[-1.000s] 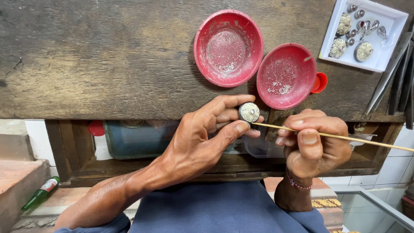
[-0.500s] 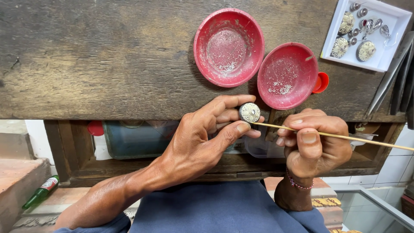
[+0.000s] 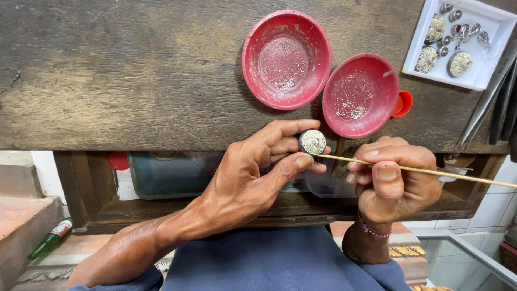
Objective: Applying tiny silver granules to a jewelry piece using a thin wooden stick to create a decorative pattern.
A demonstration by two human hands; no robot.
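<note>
Near the middle of the frame, just below the front edge of the worn wooden counter (image 3: 134, 81), the left hand (image 3: 247, 183) holds a small round silvery disc (image 3: 312, 141), its grip pinching the piece between thumb and fingertips with the patterned face turned up. Right of it, the right hand (image 3: 396, 180) is curled into a closed grip around a thin wooden stick (image 3: 431, 171), which runs from the right edge of the frame leftwards until its tip touches the disc's lower rim. A beaded bracelet (image 3: 371, 229) circles that wrist.

Higher up, on the counter, two shallow red bowls (image 3: 286, 56) sit side by side, almost touching, both dusted with pale grains; the right one (image 3: 362, 94) has a small red tab on its rim. At the upper right corner lies a white tray (image 3: 484, 75) holding several small silvery ornaments. Metal tools (image 3: 487, 105) lean along the right edge. At the lower left, a green bottle (image 3: 51, 237) lies on the floor.
</note>
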